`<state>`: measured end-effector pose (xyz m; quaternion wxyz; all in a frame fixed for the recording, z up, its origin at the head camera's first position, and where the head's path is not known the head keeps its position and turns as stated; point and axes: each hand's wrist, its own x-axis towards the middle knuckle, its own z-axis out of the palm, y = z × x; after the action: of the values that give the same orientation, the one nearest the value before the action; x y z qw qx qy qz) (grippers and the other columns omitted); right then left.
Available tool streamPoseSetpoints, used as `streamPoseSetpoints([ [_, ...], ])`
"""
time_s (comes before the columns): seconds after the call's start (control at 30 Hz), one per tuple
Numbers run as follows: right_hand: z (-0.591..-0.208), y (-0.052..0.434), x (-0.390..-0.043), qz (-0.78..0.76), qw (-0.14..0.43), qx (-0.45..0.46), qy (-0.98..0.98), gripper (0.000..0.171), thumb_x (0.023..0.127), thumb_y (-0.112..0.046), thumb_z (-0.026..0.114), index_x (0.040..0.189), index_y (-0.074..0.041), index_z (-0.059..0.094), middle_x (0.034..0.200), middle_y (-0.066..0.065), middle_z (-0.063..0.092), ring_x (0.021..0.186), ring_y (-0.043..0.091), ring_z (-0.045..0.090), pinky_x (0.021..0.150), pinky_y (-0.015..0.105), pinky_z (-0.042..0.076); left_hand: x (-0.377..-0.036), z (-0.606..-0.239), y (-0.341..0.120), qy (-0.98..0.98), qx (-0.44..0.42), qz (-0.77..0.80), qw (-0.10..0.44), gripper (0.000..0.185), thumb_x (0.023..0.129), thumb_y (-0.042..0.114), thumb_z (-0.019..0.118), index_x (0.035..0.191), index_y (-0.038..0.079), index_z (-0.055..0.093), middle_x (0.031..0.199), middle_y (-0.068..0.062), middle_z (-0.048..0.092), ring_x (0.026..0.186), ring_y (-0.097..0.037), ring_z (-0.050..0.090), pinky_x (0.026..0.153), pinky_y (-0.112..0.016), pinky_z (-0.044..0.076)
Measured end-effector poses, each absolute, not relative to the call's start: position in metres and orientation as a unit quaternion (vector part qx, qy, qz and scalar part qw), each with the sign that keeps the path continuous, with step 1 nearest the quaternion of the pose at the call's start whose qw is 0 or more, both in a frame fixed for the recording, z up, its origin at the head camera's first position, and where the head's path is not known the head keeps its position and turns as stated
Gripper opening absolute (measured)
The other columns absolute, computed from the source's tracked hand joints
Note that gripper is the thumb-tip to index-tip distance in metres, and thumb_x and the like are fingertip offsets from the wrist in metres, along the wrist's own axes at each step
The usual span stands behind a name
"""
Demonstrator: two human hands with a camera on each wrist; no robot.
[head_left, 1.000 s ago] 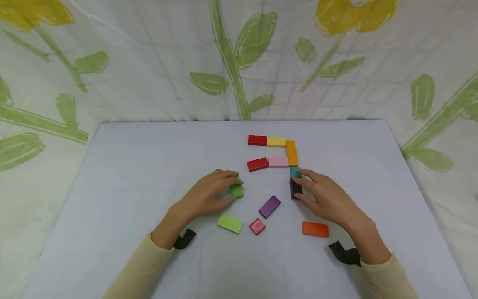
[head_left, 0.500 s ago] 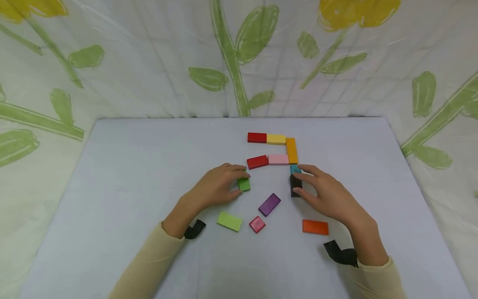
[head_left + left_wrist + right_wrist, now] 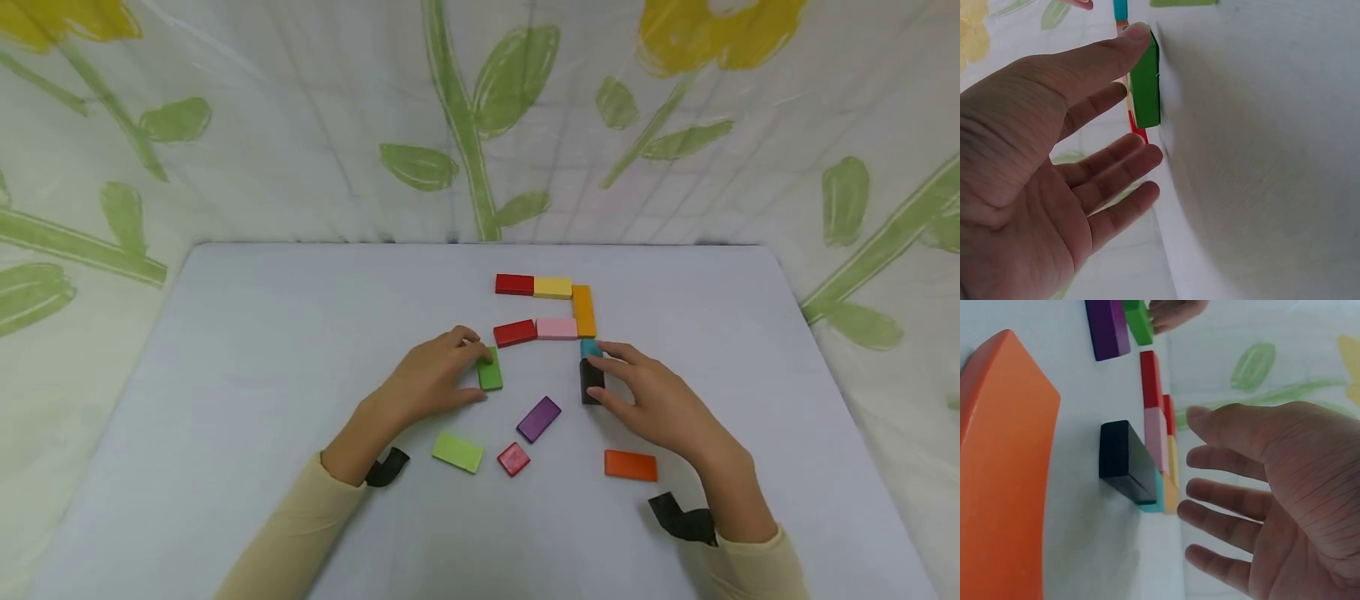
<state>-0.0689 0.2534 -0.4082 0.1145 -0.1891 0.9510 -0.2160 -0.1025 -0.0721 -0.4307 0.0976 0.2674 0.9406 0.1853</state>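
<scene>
- The green block (image 3: 491, 374) lies at about 3 o'clock from the left hand (image 3: 433, 377), right by its fingertips; its long axis runs nearly 12 to 6 o'clock.
- The left hand is much the nearer; the right hand (image 3: 651, 398) is well apart, towards 3 o'clock.
- Any shift of the green block would, I judge, turn on that axis and its neighbours: a red block (image 3: 515, 333) near 1 o'clock, the purple block (image 3: 538, 419) between 4 and 5.
- Left fingers are loosely spread, the index overlapping the block (whether it presses, I cannot tell).
- Right fingers are spread too, pinching nothing; the black block (image 3: 590, 377) lies at 9 o'clock from that hand, the teal block (image 3: 589, 348) at its 12 o'clock end.
- The head view overlaps right fingertips with the black block; the right wrist view reveals a gap.
- The left wrist view puts the thumb across the green block's corner; the head view shows it just off, towards 7 o'clock.
</scene>
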Motion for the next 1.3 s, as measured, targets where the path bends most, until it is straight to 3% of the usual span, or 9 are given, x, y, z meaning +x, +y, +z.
streamPoseSetpoints([
  [0.33, -0.418, 0.252, -0.070, -0.198, 0.083, -0.214, 0.953, 0.038, 0.094, -0.025, 0.072, 0.129, -0.010, 0.070, 0.137, 0.012, 0.062, 0.126, 0.032, 0.059, 0.103, 0.053, 0.052, -0.101, -0.434, -0.072, 0.942, 0.263, 0.184, 0.095, 0.039, 0.090, 0.030, 0.076, 0.127, 0.024, 0.067, 0.129, 0.001, 0.066, 0.119, -0.019, 0.062, 0.101, -0.040, 0.055],
  [0.87, -0.419, 0.248, -0.069, -0.198, 0.093, -0.213, 0.952, 0.041, 0.094, -0.031, 0.072, 0.130, -0.011, 0.069, 0.136, 0.007, 0.064, 0.127, 0.028, 0.060, 0.105, 0.050, 0.052, -0.100, -0.431, -0.071, 0.943, 0.267, 0.178, 0.089, 0.038, 0.091, 0.028, 0.074, 0.128, 0.023, 0.066, 0.131, 0.001, 0.065, 0.119, -0.020, 0.063, 0.100, -0.040, 0.054],
  [1.3, -0.422, 0.245, -0.069, -0.195, 0.086, -0.214, 0.953, 0.040, 0.093, -0.027, 0.074, 0.129, -0.010, 0.070, 0.137, 0.011, 0.064, 0.128, 0.032, 0.059, 0.104, 0.053, 0.052, -0.099, -0.432, -0.071, 0.949, 0.258, 0.166, 0.075, 0.040, 0.092, 0.031, 0.073, 0.131, 0.024, 0.065, 0.130, 0.001, 0.065, 0.118, -0.019, 0.063, 0.098, -0.041, 0.055],
])
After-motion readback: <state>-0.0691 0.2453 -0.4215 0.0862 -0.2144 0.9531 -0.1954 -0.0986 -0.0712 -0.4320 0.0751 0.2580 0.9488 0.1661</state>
